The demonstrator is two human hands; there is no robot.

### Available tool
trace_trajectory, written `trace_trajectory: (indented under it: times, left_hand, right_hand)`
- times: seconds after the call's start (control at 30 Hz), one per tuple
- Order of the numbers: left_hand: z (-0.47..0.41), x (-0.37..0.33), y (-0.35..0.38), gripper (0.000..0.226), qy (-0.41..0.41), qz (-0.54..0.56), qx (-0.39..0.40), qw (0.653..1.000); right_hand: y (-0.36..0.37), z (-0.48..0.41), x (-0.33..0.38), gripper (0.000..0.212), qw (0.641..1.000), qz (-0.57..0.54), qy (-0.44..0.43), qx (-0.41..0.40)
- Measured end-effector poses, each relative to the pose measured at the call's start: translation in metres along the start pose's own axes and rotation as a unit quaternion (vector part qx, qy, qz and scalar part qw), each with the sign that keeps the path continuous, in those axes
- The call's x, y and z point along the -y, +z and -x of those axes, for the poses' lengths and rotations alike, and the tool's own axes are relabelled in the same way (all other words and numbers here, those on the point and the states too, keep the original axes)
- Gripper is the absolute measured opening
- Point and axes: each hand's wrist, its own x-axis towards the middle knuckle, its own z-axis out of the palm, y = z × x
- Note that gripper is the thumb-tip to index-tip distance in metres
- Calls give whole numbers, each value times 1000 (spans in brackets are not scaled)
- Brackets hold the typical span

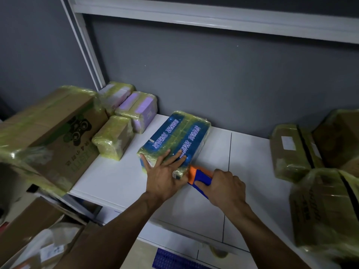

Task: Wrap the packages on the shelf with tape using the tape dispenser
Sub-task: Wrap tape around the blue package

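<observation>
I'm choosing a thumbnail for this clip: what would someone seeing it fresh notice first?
The blue package with white print, in the middle of the white shelf, glossy with yellowish tape, draws the eye first. The left hand presses flat on its near end while the right hand grips the orange-and-blue tape dispenser at its near corner. Tape-wrapped cardboard boxes crowd both sides.

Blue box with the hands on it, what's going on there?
A person is taping the blue box on the white shelf. The left hand lies flat on its near end, fingers spread, steadying it. The right hand grips an orange-and-blue tape dispenser held against the box's near corner. Yellowish tape already covers the box, and other wrapped packages sit to both sides.
</observation>
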Motion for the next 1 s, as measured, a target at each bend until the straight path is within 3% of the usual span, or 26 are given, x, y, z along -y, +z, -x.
trace_trajectory:
  times: [0.3,0.43,0.57,0.63,0.7,0.8,0.9,1.0]
  left_hand:
    - [-1,-22,4,59,-67,-16,-10,998]
    - [-4,-23,9,46,-83,-3,-9,997]
    - [-7,-22,10,47,-77,-24,-1,997]
    - [-6,-19,11,56,-58,-20,-14,998]
    - [-4,-11,11,78,-53,-8,-14,998]
    - [4,7,10,114,-118,35,-33,992]
    - [10,13,9,109,-176,123,-21,976]
    - [8,15,1,104,-176,174,-30,969]
  right_hand:
    - [-12,-4,-42,69,998,-36,49,26]
    - [-18,-1,-56,62,996,-73,54,13]
    - [-20,4,-59,56,991,-124,47,9]
    - [-20,5,-58,57,986,-162,44,10]
    - [-20,7,-56,61,978,-202,44,16]
    - [-21,10,-52,62,967,-251,44,21]
    - [-22,10,-45,61,961,-274,41,6]
    - [-22,8,-39,63,949,-312,48,-21]
